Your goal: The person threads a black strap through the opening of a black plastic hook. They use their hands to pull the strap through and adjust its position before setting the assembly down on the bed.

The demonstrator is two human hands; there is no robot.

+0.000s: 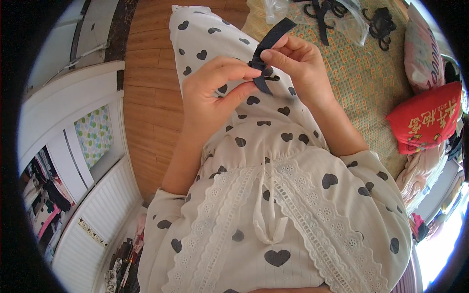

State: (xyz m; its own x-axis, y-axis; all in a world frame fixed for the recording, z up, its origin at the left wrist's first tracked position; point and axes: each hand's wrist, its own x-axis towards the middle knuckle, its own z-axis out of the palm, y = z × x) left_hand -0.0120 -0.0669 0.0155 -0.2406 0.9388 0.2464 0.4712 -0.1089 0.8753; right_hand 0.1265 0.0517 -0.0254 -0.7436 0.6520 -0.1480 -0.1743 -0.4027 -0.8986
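Observation:
A black fabric strap [276,37] with a small dark plastic fitting is held between my two hands, above my lap. My left hand [215,90] pinches it near the fitting, with thumb and forefinger pressed together. My right hand [300,61] grips the strap just above, its thumb lying along it. One end of the strap sticks up past the right fingers; another hangs down below the left fingertips, beside a thin black hook-like piece [271,78]. Fingers cover part of the fitting, so how the strap runs through it is hidden.
To the right, a patterned woven mat [361,88] bears a clear plastic bag [355,24] with black straps and curved pieces, and a bunch of black hooks [381,27]. A red cushion [425,117] and a pink-white pillow [422,53] lie beyond. White cabinets [93,215] stand left.

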